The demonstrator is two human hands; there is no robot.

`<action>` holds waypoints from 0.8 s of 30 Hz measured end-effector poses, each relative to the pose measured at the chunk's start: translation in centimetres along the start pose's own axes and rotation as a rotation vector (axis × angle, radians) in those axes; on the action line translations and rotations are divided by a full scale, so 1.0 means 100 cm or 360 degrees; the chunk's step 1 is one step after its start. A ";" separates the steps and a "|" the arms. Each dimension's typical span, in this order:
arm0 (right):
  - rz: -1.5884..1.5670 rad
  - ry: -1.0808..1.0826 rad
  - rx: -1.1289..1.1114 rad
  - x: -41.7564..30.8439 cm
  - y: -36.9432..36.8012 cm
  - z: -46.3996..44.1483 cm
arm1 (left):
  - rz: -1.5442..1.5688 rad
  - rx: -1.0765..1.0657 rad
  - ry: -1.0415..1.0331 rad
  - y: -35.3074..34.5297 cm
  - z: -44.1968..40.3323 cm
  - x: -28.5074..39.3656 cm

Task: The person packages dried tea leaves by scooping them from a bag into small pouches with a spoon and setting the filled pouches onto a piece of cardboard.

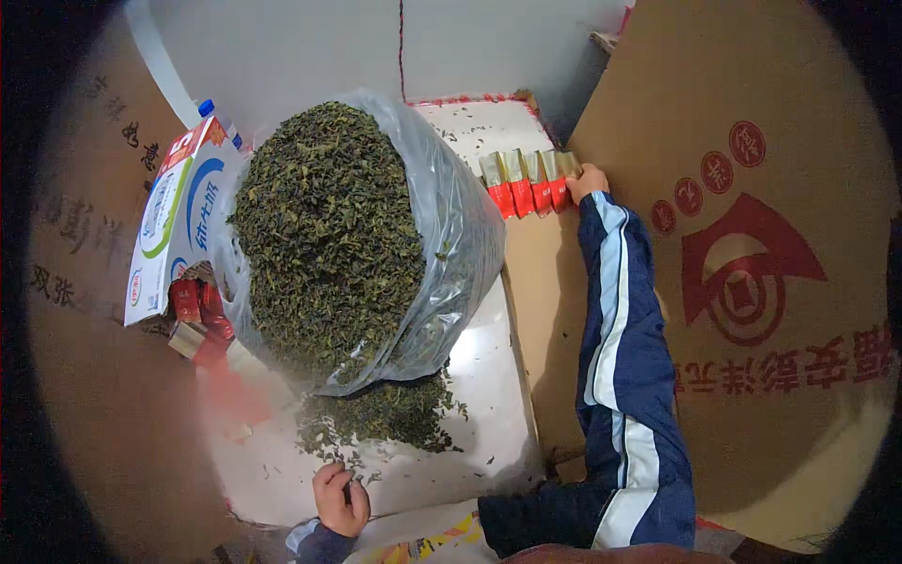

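At the right end of a row of small red and gold packets (534,183), my right hand (589,181) has its fingers curled at the last packet. My left hand (340,498) rests near the table's front edge with its fingers curled; whatever may be inside them is too small to make out. Just beyond it lies a loose pile of dried tea leaves (395,415) on the white table top (484,376). A large clear plastic bag (460,226), heaped with dark green leaves (329,226), stands in the middle.
A white and blue carton (178,216) leans left of the bag, with red packets (188,301) at its open lower end. Behind it shows a blue bottle cap (206,108). Large cardboard panels (742,423) rise on both sides.
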State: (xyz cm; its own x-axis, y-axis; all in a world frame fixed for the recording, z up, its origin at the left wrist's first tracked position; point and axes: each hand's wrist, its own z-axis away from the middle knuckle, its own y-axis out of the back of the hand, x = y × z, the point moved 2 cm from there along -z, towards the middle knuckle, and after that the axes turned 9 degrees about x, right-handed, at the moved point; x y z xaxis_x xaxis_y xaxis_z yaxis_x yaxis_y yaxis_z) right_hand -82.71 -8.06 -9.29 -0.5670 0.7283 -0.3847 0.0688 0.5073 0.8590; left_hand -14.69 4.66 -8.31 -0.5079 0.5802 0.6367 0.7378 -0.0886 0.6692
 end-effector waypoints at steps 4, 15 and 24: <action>0.0006 0.0033 0.0044 0.003 -0.008 0.000 | 0.0002 0.0008 -0.0003 -0.001 0.000 0.001; 0.0050 0.0320 0.0009 0.005 0.044 0.015 | 0.0114 0.0004 0.0062 -0.003 0.009 -0.010; -0.0410 0.0603 -0.0613 -0.023 0.217 0.170 | 0.0120 -0.0150 -0.0115 -0.004 0.000 -0.002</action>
State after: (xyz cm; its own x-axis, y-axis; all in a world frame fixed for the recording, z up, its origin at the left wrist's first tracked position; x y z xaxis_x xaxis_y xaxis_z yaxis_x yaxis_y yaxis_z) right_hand -65.95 9.08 4.52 -0.7839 0.3532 -0.5105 -0.3722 0.3908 0.8419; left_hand -14.89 4.52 -8.72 -0.4169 0.6257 0.6593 0.7258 -0.2076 0.6559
